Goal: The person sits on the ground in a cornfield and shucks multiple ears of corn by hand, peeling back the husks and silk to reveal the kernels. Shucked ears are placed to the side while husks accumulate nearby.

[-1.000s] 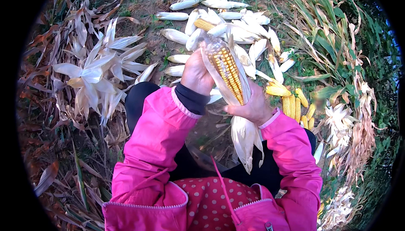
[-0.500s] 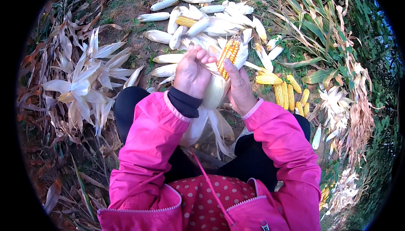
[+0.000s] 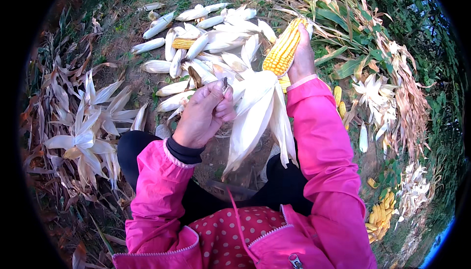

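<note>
My right hand is wrapped round a yellow ear of corn, held up and tilted at the right of the heap. Its kernels are bare. Pale husk leaves hang down from the ear's lower end, spread over the ground between my knees. Lower and to the left, my left hand is closed, apart from the ear. A small dark pointed thing sticks out between its thumb and fingers; its kind I cannot make out.
Ahead lies a heap of unhusked ears, with one bare yellow ear among them. Bare cobs lie beyond my right sleeve, and a yellow pile at lower right. Loose husks are at left, stalks at upper right.
Both hands were together at the ear; now they are apart. My right hand has carried the ear up and right. My left has moved down and left, and more of the ear shows bare.
</note>
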Motion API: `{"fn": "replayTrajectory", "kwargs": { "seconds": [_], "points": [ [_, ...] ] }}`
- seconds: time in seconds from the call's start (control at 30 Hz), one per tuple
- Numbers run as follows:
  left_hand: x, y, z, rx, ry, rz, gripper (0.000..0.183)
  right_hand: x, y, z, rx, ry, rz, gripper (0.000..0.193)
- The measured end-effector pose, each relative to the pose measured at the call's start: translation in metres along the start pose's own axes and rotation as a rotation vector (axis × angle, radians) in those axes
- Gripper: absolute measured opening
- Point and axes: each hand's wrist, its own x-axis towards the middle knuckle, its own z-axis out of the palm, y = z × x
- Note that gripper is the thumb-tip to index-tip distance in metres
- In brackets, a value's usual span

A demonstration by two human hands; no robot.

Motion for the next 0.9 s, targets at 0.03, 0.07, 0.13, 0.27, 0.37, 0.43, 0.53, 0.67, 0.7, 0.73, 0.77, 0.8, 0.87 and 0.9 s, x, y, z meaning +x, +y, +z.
{"fn": "replayTrajectory", "kwargs": {
  "seconds": [0.03,0.07,0.13,0.27,0.37,0.43,0.53,0.67,0.7,0.73,0.77,0.8,0.87,0.9],
  "points": [
    [0.001,0.0,-0.002,0.105,-0.001,-0.014,0.034,-0.004,0.001,0.003,-0.04,-0.023,0.001,0.044],
    [0.0,0.001,-0.004,0.209,-0.001,-0.027,0.036,-0.007,0.003,0.006,-0.109,-0.023,-0.052,0.045],
    [-0.002,0.01,-0.015,0.44,0.025,-0.032,0.044,-0.019,0.004,0.018,-0.271,-0.016,-0.133,0.048],
    [-0.001,0.026,-0.017,1.023,0.179,0.239,0.043,-0.027,0.007,0.021,-0.497,-0.147,-0.211,0.056],
    [0.002,0.004,-0.003,0.903,0.168,0.336,0.044,-0.043,0.028,0.032,-0.723,-0.214,-0.304,0.059],
    [0.012,-0.017,-0.008,0.799,0.119,0.325,0.05,-0.065,0.037,0.04,-0.791,-0.286,-0.142,0.058],
    [0.021,-0.032,-0.009,0.675,0.28,0.456,0.049,-0.101,0.048,0.063,-0.652,-0.341,-0.228,0.052],
    [0.019,-0.022,-0.013,0.493,0.186,0.418,0.042,-0.115,0.053,0.066,-0.496,-0.324,-0.012,0.048],
    [0.018,-0.019,-0.014,0.475,0.167,0.412,0.042,-0.111,0.052,0.065,-0.432,-0.358,0.07,0.048],
    [0.019,-0.017,-0.014,0.456,0.145,0.405,0.042,-0.105,0.048,0.062,-0.368,-0.389,0.149,0.047],
    [0.019,-0.016,-0.012,0.437,0.123,0.398,0.042,-0.1,0.046,0.06,-0.304,-0.419,0.228,0.047],
    [0.016,-0.016,-0.007,0.348,0.124,0.376,0.042,-0.099,0.049,0.064,-0.172,-0.362,0.234,0.041],
    [0.015,-0.019,-0.003,0.314,0.134,0.362,0.042,-0.101,0.049,0.063,-0.091,-0.333,0.25,0.035],
    [0.015,-0.021,-0.002,0.296,0.138,0.355,0.042,-0.103,0.049,0.062,-0.05,-0.317,0.257,0.032]
  ]
}}
